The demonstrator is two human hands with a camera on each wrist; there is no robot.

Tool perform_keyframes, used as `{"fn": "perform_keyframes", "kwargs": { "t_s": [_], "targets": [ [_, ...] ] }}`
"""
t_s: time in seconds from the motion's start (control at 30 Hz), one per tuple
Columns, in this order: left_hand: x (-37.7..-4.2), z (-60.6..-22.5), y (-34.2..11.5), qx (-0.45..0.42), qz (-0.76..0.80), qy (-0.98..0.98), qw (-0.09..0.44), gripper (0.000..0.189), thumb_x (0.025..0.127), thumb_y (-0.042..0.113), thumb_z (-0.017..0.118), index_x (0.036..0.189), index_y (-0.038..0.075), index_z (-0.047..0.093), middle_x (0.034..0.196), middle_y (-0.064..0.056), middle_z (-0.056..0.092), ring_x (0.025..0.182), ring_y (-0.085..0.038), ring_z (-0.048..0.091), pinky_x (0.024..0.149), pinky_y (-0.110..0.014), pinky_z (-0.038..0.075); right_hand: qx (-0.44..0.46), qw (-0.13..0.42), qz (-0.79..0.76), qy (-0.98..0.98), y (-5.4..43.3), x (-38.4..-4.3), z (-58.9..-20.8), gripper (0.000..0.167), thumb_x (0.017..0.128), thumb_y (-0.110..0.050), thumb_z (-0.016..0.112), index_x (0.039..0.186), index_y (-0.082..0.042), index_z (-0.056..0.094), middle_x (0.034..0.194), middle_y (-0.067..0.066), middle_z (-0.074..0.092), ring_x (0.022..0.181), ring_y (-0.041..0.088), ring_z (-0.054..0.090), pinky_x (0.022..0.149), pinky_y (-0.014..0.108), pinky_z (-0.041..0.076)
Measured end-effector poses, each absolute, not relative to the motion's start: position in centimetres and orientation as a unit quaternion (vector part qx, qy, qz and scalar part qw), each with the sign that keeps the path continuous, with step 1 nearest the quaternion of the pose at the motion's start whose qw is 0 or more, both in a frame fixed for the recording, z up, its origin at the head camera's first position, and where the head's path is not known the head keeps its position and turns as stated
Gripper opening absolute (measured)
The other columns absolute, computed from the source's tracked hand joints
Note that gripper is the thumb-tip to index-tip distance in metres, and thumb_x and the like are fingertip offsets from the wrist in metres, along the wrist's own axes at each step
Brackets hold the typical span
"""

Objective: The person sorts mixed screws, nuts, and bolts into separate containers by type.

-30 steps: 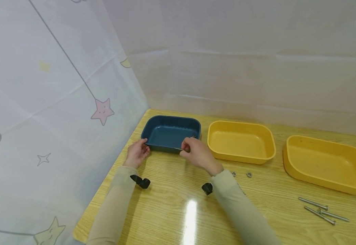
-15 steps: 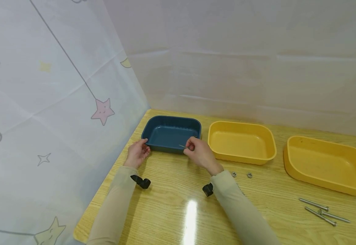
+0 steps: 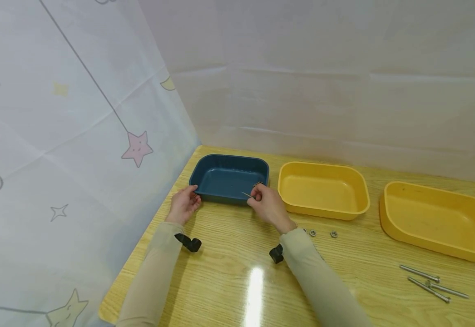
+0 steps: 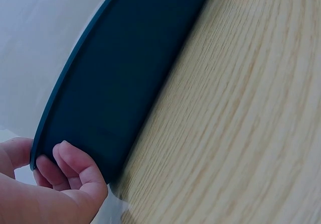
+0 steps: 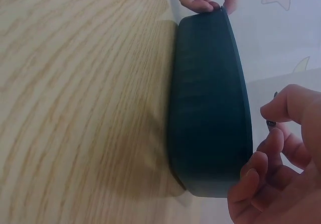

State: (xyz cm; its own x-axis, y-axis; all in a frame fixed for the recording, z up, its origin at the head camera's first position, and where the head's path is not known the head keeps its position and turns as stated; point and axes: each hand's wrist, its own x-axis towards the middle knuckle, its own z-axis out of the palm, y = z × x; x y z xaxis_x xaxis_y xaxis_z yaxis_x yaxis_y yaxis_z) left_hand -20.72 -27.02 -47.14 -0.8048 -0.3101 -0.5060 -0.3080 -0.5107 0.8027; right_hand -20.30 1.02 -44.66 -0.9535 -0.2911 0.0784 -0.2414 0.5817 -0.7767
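Note:
A dark blue rectangular tray (image 3: 229, 199) stands at the table's back left. My left hand (image 3: 183, 204) grips its near left corner, thumb over the rim and fingers curled against the outer wall, as the left wrist view shows. Over the near right corner, my right hand (image 3: 269, 204) pinches a thin, pale, stick-like piece (image 3: 246, 195) between thumb and finger. In the right wrist view this piece (image 5: 271, 124) shows as a small dark end; its kind is unclear. Beside the right knuckles, a small brownish thing (image 3: 257, 184) shows at the tray's right side, partly hidden.
A yellow tray (image 3: 323, 211) stands right of the blue one, with a second yellow tray (image 3: 433, 243) farther right. Near the right wrist lie a few hex nuts (image 3: 333, 234). Several long bolts (image 3: 428, 289) lie at the table's right. A patterned sheet (image 3: 78, 181) hangs on the left.
My right hand has shifted slightly right, and the thin piece now shows farther right and at a steeper slant. My left hand keeps its grip on the tray corner.

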Motion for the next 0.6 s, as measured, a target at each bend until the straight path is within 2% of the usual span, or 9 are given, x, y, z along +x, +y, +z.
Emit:
{"fn": "perform_keyframes", "kwargs": {
  "t_s": [0.6],
  "targets": [
    [-20.78, -47.36, -27.10, 0.310, -0.812, -0.494, -0.001, 0.017, 0.094, 0.018, 0.063, 0.102, 0.014, 0.048, 0.076, 0.000, 0.051, 0.070, -0.014, 0.052, 0.067, -0.024, 0.049, -0.138, 0.030, -0.424, 0.894, 0.94, -20.59, -44.88, 0.006, 0.086, -0.020, 0.065, 0.089, -0.016, 0.062, 0.075, 0.001, 0.055, 0.065, 0.018, 0.048, 0.062, 0.028, 0.038]
  ]
}}
